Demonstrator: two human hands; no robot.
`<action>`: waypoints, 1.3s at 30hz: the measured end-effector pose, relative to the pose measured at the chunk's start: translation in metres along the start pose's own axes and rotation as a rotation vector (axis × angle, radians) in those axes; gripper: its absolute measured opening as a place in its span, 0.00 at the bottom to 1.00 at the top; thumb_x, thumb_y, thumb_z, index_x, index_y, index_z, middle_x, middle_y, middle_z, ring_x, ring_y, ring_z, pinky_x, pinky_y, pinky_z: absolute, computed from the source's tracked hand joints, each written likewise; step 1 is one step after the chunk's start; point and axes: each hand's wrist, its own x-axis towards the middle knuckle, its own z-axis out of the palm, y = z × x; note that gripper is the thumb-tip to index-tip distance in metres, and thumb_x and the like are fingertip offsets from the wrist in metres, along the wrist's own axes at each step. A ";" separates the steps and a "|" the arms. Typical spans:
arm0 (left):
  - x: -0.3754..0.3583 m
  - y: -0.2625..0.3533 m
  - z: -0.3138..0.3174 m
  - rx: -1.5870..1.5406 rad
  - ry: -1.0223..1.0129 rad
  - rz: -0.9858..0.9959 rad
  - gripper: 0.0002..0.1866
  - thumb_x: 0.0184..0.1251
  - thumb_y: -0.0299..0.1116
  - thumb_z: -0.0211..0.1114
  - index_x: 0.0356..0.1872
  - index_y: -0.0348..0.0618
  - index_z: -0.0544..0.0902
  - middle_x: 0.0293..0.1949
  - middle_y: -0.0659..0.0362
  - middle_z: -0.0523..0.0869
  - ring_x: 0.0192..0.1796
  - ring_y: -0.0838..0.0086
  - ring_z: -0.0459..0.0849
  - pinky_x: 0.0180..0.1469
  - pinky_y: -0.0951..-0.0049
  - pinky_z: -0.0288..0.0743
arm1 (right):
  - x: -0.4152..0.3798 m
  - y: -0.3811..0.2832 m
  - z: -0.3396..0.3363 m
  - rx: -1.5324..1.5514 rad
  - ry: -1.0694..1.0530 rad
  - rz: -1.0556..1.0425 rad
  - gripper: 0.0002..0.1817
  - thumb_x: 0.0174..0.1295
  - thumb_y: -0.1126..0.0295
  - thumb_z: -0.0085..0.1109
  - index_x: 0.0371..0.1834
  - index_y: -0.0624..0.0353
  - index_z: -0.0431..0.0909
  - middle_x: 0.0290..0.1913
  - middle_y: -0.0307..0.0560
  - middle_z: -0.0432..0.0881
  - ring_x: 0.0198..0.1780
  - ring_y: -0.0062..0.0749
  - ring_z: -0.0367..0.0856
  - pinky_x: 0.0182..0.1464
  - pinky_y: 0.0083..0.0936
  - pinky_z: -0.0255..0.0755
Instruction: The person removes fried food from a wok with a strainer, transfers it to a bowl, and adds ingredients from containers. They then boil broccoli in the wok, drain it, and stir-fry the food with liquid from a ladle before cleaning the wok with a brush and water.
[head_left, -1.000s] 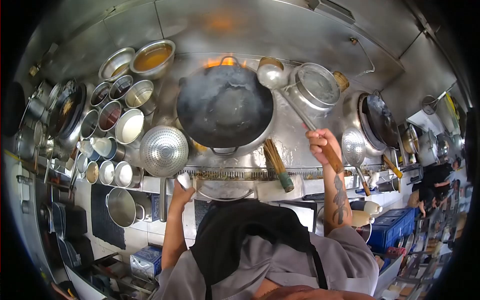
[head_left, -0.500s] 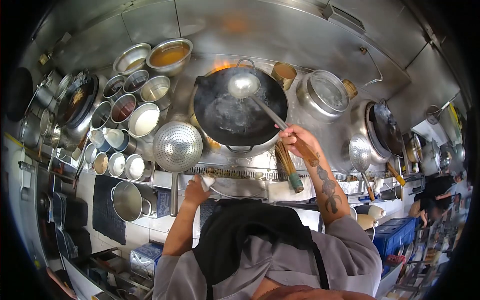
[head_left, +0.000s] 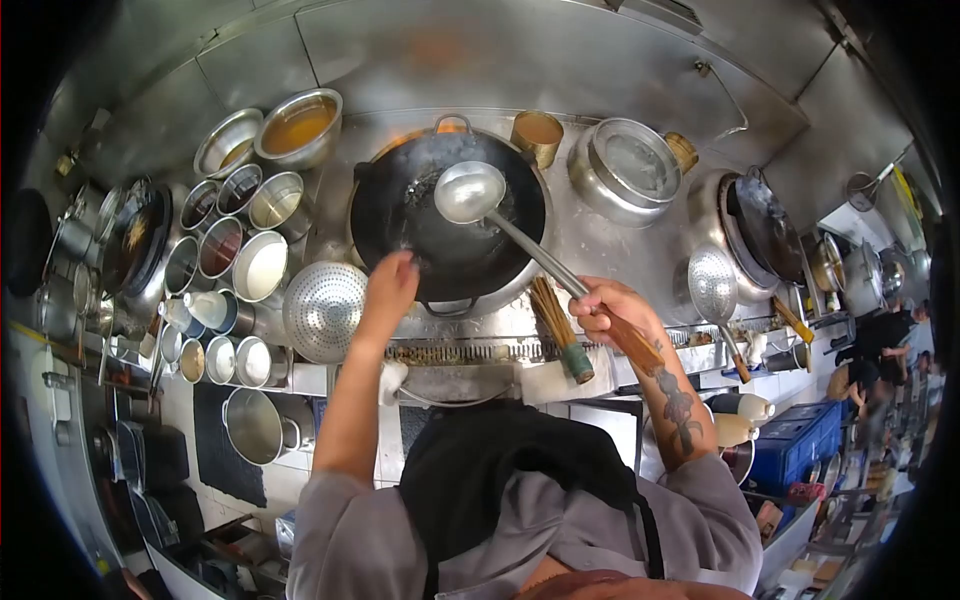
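Note:
A large black wok (head_left: 450, 265) sits on the burner, with flame and faint smoke at its back edge. My right hand (head_left: 612, 308) is closed round the handle of a steel ladle (head_left: 470, 192), whose bowl hangs over the wok. Over the wok's front left edge is my left hand (head_left: 393, 285), its fingers bunched and blurred; whether they hold anything cannot be made out. A white cloth (head_left: 391, 382) lies on the counter edge below that hand. Left of the wok rests a perforated strainer (head_left: 325, 310). A bamboo brush (head_left: 562, 335) lies in front of the wok.
Sauce pots (head_left: 261, 266) and steel bowls (head_left: 298, 128) crowd the left. Behind the wok stands a tin (head_left: 537, 138), with a lidded pot (head_left: 628, 172) to its right. Further right are a second strainer (head_left: 712, 285) and another wok (head_left: 768, 230). People (head_left: 868, 370) stand far right.
My left hand has left the white cloth and moved up to the wok's front left edge. The ladle stays over the wok in my right hand, and the view has shifted slightly.

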 end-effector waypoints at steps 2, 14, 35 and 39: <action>0.055 -0.024 0.055 -0.333 -0.045 -0.322 0.10 0.65 0.34 0.61 0.43 0.38 0.80 0.33 0.55 0.84 0.35 0.68 0.84 0.37 0.70 0.78 | -0.011 0.003 0.008 -0.112 0.034 -0.034 0.21 0.59 0.77 0.48 0.58 0.64 0.67 0.27 0.37 0.70 0.17 0.14 0.65 0.16 0.15 0.58; 0.142 -0.011 0.129 -1.070 -0.036 -0.940 0.07 0.69 0.33 0.56 0.30 0.47 0.75 0.20 0.64 0.73 0.16 0.80 0.65 0.15 0.76 0.55 | -0.027 0.027 0.022 -0.665 0.248 -0.457 0.29 0.58 0.81 0.47 0.67 0.65 0.62 0.30 0.36 0.74 0.21 0.13 0.67 0.24 0.13 0.63; 0.036 -0.028 0.021 -1.503 -0.580 -1.131 0.15 0.62 0.39 0.61 0.35 0.34 0.75 0.22 0.60 0.77 0.24 0.77 0.77 0.25 0.80 0.73 | 0.076 0.156 -0.107 -1.898 0.746 -0.042 0.27 0.54 0.57 0.62 0.49 0.70 0.75 0.49 0.61 0.78 0.51 0.51 0.79 0.51 0.39 0.75; 0.029 -0.027 -0.026 -1.218 -0.794 -1.008 0.20 0.66 0.46 0.59 0.37 0.35 0.77 0.23 0.63 0.77 0.20 0.82 0.74 0.20 0.83 0.70 | 0.076 0.173 -0.163 -1.852 0.797 0.151 0.27 0.54 0.59 0.62 0.52 0.68 0.74 0.51 0.58 0.77 0.57 0.51 0.74 0.52 0.38 0.75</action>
